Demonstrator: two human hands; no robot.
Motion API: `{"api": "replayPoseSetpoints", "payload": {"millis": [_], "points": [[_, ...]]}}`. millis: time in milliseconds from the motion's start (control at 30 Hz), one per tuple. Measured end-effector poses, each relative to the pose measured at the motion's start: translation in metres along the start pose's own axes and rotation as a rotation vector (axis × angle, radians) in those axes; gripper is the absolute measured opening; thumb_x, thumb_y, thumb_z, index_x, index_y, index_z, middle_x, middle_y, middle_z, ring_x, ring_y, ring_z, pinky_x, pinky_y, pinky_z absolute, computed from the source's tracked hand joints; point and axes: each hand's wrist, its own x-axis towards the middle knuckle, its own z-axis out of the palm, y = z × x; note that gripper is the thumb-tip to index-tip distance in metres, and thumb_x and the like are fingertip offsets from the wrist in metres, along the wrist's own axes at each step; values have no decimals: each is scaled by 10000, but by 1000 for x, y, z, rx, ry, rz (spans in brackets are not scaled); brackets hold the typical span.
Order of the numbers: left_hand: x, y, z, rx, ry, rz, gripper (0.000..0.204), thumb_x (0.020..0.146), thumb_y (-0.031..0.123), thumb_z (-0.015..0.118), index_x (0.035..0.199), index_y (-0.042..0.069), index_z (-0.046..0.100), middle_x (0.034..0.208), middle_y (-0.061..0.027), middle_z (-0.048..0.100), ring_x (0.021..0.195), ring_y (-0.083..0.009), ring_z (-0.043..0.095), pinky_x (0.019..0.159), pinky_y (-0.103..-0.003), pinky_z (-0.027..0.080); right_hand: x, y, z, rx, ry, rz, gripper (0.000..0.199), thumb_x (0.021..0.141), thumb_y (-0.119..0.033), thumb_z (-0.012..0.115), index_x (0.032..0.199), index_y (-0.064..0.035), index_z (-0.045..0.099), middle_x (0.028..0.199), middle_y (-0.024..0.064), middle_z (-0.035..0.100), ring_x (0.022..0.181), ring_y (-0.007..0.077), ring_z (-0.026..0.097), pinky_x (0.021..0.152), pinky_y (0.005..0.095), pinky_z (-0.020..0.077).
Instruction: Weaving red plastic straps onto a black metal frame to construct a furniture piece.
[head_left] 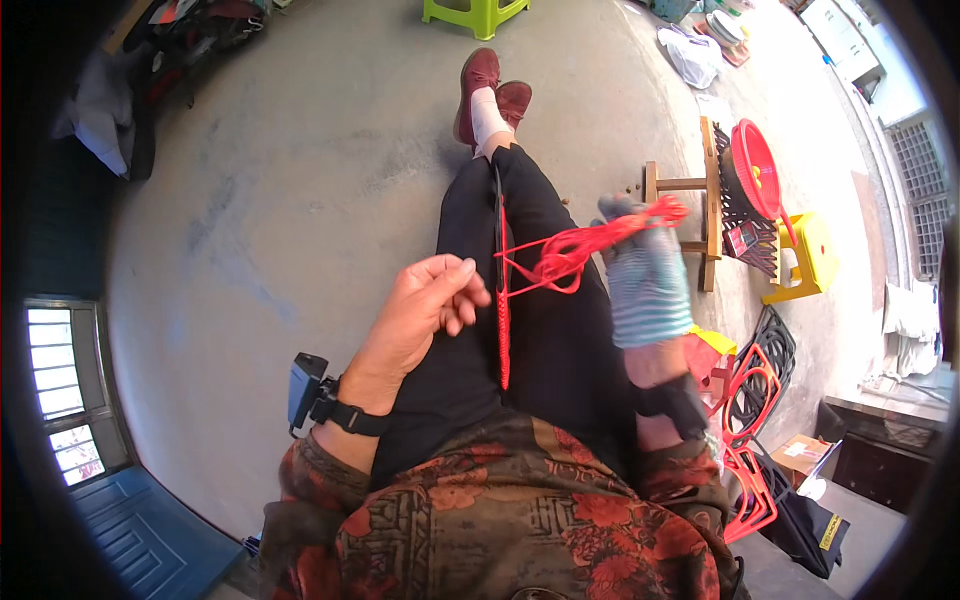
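Across my lap lies a narrow black strip (498, 225), its near part wrapped or braided with red cord (503, 350). My left hand (432, 300), bare, hovers just left of this braid, its fingers curled and thumb folded in, with nothing visible between them. My right hand (640, 255), in a grey glove with a blue-and-white striped cuff, grips a looped bundle of red cord (570, 258). Strands from that bundle run left to the strip. The gloved fingers are blurred and partly covered by the loops.
A wooden frame (711, 200), a red plastic basket (757, 170) and a yellow stool (808, 258) stand to the right. Red and black looped frames (755, 400) lie nearer, beside my right arm. Beyond my crossed feet is a green stool (478, 16).
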Motion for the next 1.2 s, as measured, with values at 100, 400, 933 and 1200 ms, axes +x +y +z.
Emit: {"api": "replayPoseSetpoints", "payload": {"millis": [100,400,933,1200], "points": [[-23,10,0,-290,-396,-110,409,1016,351,452,825,9,571,890,-177,669,692,-187,668,513,-218,497,-45,-30,22,442,-151,142,271,958,-283,559,1110,-58,564,983,123,657,984,331,625,1013,511,413],[-55,-2,-3,-976,-376,-82,436,997,473,433,982,49,533,925,-113,541,769,-193,505,526,-254,442,-83,-24,13,-100,-301,530,355,917,-319,592,1082,-12,522,714,109,603,598,201,602,696,375,520],[-138,17,-27,-67,-155,-350,170,943,93,560,893,-58,620,594,-22,522,465,-58,408,435,-201,315,-76,49,22,-1429,-353,-26,418,855,-379,690,1093,-59,566,784,191,657,702,370,659,635,395,531],[-64,52,15,-212,-157,364,373,947,180,542,1273,-1,541,1355,-210,487,1169,-284,548,746,-320,548,-28,2,-4,-1172,-51,-537,126,842,-60,678,957,-11,681,874,66,635,696,134,613,664,229,487]]}}
